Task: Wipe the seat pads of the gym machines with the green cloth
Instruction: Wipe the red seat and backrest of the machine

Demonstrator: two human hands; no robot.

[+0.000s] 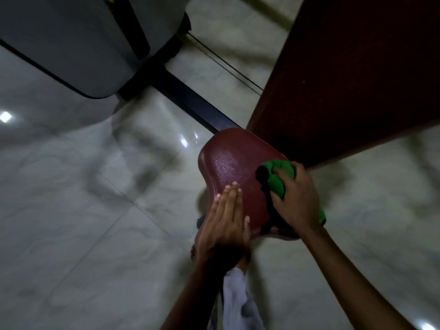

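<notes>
A dark red seat pad (234,160) of a gym machine lies below me at the centre right. My right hand (297,198) grips a bunched green cloth (277,178) and holds it against the pad's right side. A bit of the cloth also shows under my right wrist. My left hand (226,220) rests flat on the pad's near left edge, fingers straight and together.
A large dark red back pad (352,75) rises at the upper right. A dark frame bar (190,101) runs from the seat toward a grey machine housing (78,41) at the upper left. Glossy pale floor tiles (83,210) surround the seat. My trouser leg (240,303) hangs below.
</notes>
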